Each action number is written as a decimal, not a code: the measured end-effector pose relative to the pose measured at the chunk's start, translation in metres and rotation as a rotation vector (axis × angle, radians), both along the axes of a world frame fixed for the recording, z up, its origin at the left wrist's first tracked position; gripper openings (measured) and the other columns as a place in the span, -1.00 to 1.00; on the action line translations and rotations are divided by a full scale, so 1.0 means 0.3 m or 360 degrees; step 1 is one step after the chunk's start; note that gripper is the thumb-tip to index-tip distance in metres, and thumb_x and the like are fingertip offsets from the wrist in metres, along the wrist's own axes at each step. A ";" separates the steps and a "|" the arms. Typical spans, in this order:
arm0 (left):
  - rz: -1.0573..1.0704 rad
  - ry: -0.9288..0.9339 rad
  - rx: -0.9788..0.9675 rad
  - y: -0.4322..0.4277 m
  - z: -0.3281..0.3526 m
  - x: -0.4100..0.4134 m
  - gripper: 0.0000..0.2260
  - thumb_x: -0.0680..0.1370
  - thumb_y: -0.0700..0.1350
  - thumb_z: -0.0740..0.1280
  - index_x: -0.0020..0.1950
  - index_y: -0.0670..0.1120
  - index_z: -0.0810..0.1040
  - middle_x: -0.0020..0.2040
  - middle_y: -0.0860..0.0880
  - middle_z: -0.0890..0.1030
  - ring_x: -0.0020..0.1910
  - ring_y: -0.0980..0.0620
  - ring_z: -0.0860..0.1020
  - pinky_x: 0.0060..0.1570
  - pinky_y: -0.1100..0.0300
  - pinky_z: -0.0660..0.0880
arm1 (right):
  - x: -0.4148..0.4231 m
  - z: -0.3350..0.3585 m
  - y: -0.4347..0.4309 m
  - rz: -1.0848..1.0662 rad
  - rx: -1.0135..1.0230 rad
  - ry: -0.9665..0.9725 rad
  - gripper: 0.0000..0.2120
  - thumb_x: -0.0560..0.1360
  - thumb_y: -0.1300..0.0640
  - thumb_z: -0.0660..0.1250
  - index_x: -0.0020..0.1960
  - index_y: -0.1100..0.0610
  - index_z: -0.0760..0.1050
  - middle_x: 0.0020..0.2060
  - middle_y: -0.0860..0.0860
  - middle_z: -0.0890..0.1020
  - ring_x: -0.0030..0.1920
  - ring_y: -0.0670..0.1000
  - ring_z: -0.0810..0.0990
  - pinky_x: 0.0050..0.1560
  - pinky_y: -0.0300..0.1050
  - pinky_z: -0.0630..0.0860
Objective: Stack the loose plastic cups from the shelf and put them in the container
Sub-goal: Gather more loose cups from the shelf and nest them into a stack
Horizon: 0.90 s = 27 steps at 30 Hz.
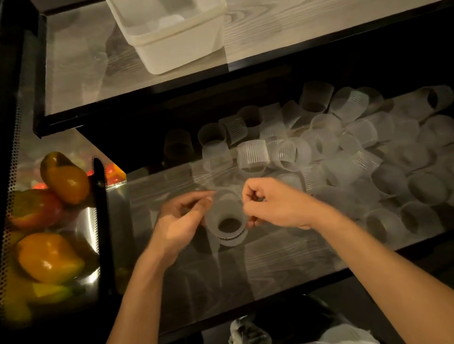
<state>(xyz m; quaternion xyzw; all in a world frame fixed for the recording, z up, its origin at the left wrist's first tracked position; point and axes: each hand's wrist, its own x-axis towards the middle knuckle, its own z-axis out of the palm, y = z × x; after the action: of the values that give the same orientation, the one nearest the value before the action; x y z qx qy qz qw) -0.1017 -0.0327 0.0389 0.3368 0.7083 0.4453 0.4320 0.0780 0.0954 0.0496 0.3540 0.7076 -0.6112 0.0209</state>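
The lower shelf (276, 264) runs across the middle of the view, a pale wood-grain board in a dark frame. Above and behind it lies the upper shelf (313, 8), of the same grain. To the left stands a perforated metal bin (92, 220) holding peppers (48, 255), orange, yellow and red.

The container (182, 47), a translucent white tub, sits on the upper shelf near its front edge, open at the top. A small pale round shape lies on its floor; it may be a cup, though the dim light makes that hard to tell.

The loose cups (364, 158) cover the right and rear parts of the lower shelf in a broad scatter. Most lie on their sides and some stand upright. Many touch or overlap each other.

Both bare forearms reach in from the bottom edge. The left hand (178, 225) and the right hand (277, 208) meet over the front left part of the lower shelf, just in front of the scatter. Between them is the stack (227, 221), a few nested cups tipped with the mouth toward the camera. The left fingers curl round its left side, thumb on top. The right fingers are bent tight, pinching its right rim.
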 end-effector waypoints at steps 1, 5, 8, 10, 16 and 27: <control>0.0032 0.0008 0.0001 0.000 0.005 0.002 -0.84 0.65 -0.21 0.32 0.09 -0.04 0.68 -0.18 0.22 0.71 -0.28 0.28 0.61 -0.32 0.43 0.47 | -0.003 0.003 -0.003 0.0004 0.0029 -0.0012 -0.86 0.55 0.24 0.33 -0.02 0.34 0.45 -0.24 0.06 0.59 -0.14 -0.01 0.75 -0.15 -0.17 0.61; -0.0022 0.0139 -0.0054 -0.007 0.002 -0.003 -0.88 0.63 -0.21 0.35 0.04 -0.11 0.70 -0.21 0.08 0.66 -0.35 0.24 0.57 -0.38 0.41 0.45 | -0.001 0.007 -0.011 0.0041 0.0180 -0.0092 -0.89 0.55 0.23 0.32 -0.06 0.29 0.47 -0.29 -0.01 0.59 -0.22 -0.12 0.72 -0.24 -0.22 0.53; -0.0079 0.0196 -0.0075 -0.008 0.001 -0.007 -0.88 0.62 -0.22 0.37 0.09 -0.17 0.69 -0.17 0.06 0.66 -0.32 0.29 0.59 -0.34 0.42 0.48 | 0.005 -0.010 -0.019 0.0078 0.0357 -0.0162 -0.96 0.53 0.22 0.32 -0.07 0.19 0.50 -0.30 -0.07 0.59 -0.35 -0.23 0.59 -0.28 -0.20 0.47; -0.0089 0.0234 -0.0069 -0.002 -0.001 -0.015 -0.88 0.61 -0.21 0.38 0.11 -0.15 0.68 -0.09 0.05 0.67 -0.26 0.31 0.60 -0.30 0.42 0.50 | 0.002 -0.016 -0.021 0.0036 0.0407 -0.0132 -0.98 0.52 0.22 0.33 -0.08 0.14 0.51 -0.31 -0.06 0.61 -0.34 -0.17 0.56 -0.27 -0.16 0.50; -0.0118 0.0317 -0.0001 0.011 -0.044 -0.049 -0.86 0.61 -0.13 0.39 0.14 -0.02 0.68 0.07 0.09 0.68 0.04 0.20 0.63 -0.03 0.29 0.57 | -0.020 -0.022 -0.022 -0.0094 0.0546 -0.0047 -0.91 0.51 0.24 0.33 -0.10 0.07 0.51 -0.25 0.03 0.67 -0.32 -0.06 0.58 -0.26 -0.13 0.55; -0.0075 0.0296 -0.0244 0.094 -0.102 -0.113 -0.87 0.65 -0.11 0.35 0.15 0.09 0.59 0.01 0.22 0.61 -0.01 0.32 0.57 -0.10 0.48 0.44 | -0.076 -0.035 0.066 0.0012 0.0632 -0.0221 -0.95 0.54 0.08 0.43 -0.07 -0.02 0.57 -0.19 -0.10 0.66 -0.22 -0.13 0.65 -0.08 -0.11 0.64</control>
<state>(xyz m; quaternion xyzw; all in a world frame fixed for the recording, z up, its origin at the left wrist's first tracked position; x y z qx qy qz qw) -0.1357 -0.0045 0.0084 0.3592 0.7691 0.3464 0.3993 0.0552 0.1153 0.0391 0.3898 0.8124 -0.4337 0.0018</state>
